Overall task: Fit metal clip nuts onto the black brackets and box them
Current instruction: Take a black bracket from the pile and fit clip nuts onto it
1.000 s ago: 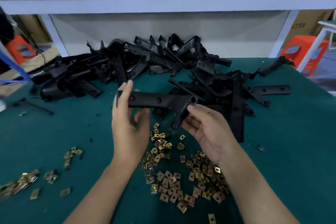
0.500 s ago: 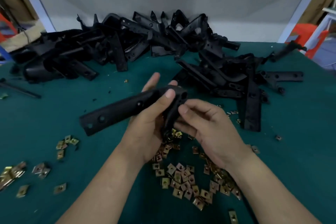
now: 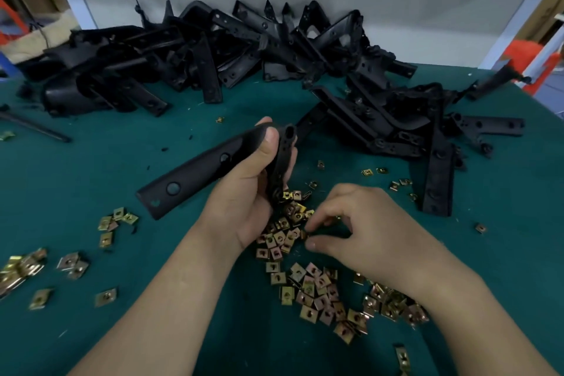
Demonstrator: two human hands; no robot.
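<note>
My left hand is wrapped firmly around the bend of one black bracket, thumb pressed over the top, so its long arm sticks out to the left above the green mat and its short arm hangs down toward the clip nuts piled just beneath. My right hand is down on that pile, thumb and forefinger curled together at a nut on the near side; whether I have one properly pinched or am only touching it I cannot tell, because my fingertips hide it. To do this well I think I should take a single nut, not a clump, and turn it so its open mouth faces the bracket's edge before lifting. I would keep the bracket steady and low, close to the pile, so the carry is short, then slide the nut squarely on until its hole lines up with one in the short arm. The main heap of brackets lies at the far side, untouched, and no box shows anywhere, so boxing looks some way off.
</note>
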